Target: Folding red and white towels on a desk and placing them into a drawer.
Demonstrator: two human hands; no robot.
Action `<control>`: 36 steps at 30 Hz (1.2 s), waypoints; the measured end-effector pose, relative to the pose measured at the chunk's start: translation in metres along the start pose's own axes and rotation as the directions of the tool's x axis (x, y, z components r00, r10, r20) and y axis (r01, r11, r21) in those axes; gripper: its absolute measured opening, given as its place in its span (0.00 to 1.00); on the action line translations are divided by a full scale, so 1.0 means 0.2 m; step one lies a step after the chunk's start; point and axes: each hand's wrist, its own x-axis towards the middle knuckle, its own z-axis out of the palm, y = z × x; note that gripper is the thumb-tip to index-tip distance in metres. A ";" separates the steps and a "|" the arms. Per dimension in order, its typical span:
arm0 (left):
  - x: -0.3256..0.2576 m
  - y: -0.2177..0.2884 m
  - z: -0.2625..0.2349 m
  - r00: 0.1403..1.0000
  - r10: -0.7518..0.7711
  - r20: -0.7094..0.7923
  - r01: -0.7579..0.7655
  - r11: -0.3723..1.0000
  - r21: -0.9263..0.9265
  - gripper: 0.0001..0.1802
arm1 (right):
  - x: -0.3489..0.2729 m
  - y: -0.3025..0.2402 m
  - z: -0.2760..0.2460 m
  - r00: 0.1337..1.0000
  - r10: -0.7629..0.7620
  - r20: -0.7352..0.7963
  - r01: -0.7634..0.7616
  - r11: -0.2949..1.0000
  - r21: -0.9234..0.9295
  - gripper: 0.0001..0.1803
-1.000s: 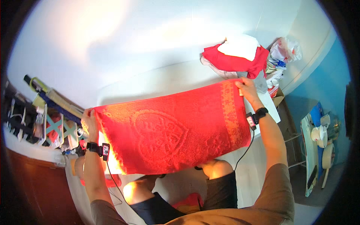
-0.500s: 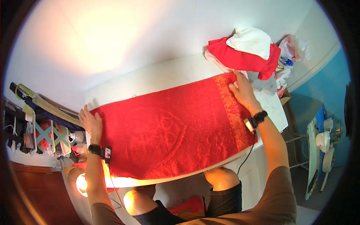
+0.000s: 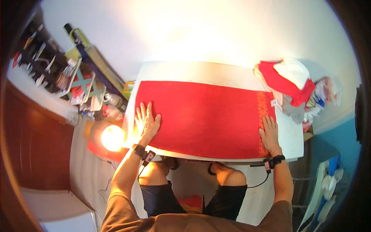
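Note:
A red towel [image 3: 205, 120] with an orange patterned band near its right end lies spread lengthwise across the white table [image 3: 185, 71]. My left hand [image 3: 147, 123] rests flat on its left end, fingers spread and pointing away from me. On the orange band near the right end, my right hand [image 3: 270, 135] lies with its fingers stretched out. Neither hand grips the cloth. A small white tag [image 3: 274, 103] shows at the towel's far right edge.
Folded red and white cloths [image 3: 291, 79] are piled at the table's far right corner beside plastic bags [image 3: 326, 92]. A bright lamp [image 3: 113, 138] glows left of the table. Shelves with small items [image 3: 83, 87] stand at the far left. White chair-like items [image 3: 328, 185] are at the right.
My view has shifted. The towel, with raised folds before, now lies smoother. Both hands have moved from its far corners and edges onto its ends, nearer to me.

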 end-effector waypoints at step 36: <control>-0.16 -0.21 -0.07 0.991 0.038 -0.131 -0.028 0.997 0.078 0.35 | 0.05 0.17 0.04 0.999 -0.049 -0.022 0.048 0.998 -0.038 0.32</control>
